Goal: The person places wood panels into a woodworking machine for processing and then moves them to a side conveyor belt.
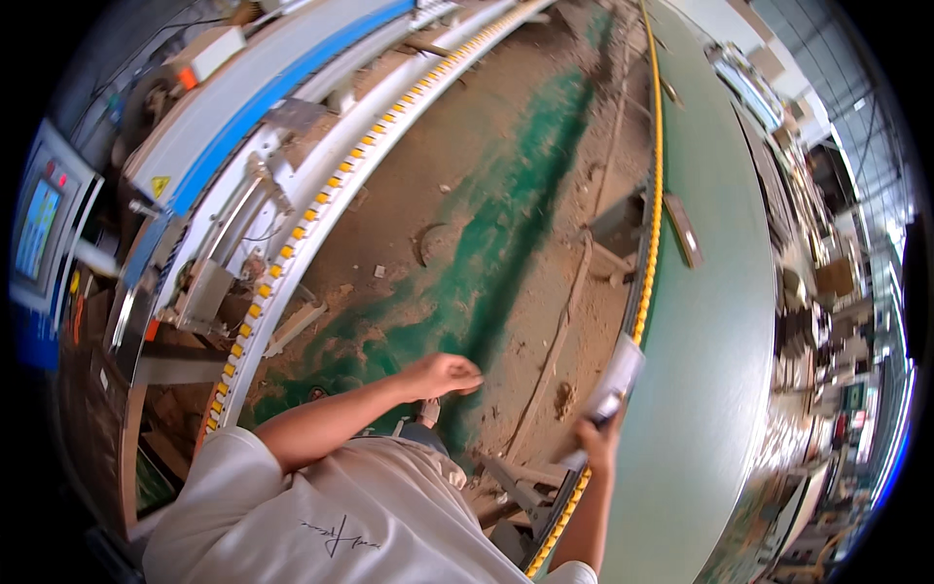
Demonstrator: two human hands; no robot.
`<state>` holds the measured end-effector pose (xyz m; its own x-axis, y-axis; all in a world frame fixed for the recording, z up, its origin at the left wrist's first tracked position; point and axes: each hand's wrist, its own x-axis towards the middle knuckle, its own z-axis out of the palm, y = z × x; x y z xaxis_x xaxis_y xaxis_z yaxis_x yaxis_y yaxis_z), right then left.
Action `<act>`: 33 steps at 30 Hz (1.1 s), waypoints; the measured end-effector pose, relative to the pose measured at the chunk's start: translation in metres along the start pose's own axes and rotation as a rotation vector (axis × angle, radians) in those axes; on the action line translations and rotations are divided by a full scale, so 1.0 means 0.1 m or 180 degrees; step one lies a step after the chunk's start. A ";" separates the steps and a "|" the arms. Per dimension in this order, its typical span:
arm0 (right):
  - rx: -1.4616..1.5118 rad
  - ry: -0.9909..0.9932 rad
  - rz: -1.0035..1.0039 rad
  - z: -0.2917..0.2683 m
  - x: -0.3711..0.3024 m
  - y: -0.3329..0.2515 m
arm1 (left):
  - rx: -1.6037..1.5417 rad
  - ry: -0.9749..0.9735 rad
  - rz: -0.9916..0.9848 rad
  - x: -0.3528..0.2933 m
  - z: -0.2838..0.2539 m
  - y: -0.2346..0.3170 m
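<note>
Largest first: a dusty floor (399, 234), green paint showing through brown grit, runs away between two long machine lines. Along its right side lies a broad green belt (710, 389), edged on the near side by a row of yellow rollers (655, 146). Opposite, a long machine (263, 92) with a blue stripe, and beside it a pale rail (321, 204) set with spaced yellow blocks. Between the two lines stands the worker in a pale shirt (341, 506), dark script-like marking on the chest. Far left, a control panel (44, 229) with a lit screen. On the belt, ahead of the worker's right side, a narrow brownish strip (684, 230) lies flat near the roller edge. The piece in hand, a pale flat-looking piece (623, 366), is smeared by motion blur; it slants over the roller edge of the belt, and I cannot tell whether it touches either. Hands well apart. Right hand (600, 443): closed round the piece near its lower part, finger detail lost in blur. Left hand (445, 374): in front of the body, above the floor, wide of both lines; fingers loosely curled inward, palm hidden from me, so I cannot tell whether anything small sits inside.
</note>
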<state>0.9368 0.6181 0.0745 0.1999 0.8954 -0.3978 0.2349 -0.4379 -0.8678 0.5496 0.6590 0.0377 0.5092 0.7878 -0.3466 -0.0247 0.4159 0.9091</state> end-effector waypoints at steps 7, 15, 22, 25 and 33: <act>-0.0785 -0.1885 -0.2031 4.01 -0.46 -1.41 | -0.1577 0.2339 0.1093 -1.57 -1.29 -0.28; -0.2028 -0.3374 -0.1930 7.81 -1.11 -1.21 | -0.2578 0.4602 0.0689 -3.90 -3.27 -1.11; -0.2329 -0.3471 -0.1296 9.29 -1.51 -1.37 | -0.2585 0.5255 0.0381 -4.54 -4.35 -1.31; -0.2137 -0.3878 -0.0928 9.54 -1.44 -1.46 | -0.2031 0.5852 -0.0142 -4.50 -4.62 -1.42; -0.1709 -0.3583 -0.2108 9.59 -0.85 -1.54 | -0.1537 0.6342 -0.0973 -3.95 -4.82 -0.96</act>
<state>-0.0284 0.6863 -0.0439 -0.8845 0.4165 -0.2101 0.3641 0.3349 -0.8691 -0.0643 0.5270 -0.0240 -0.8739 -0.1475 -0.4632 -0.4812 0.3978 0.7812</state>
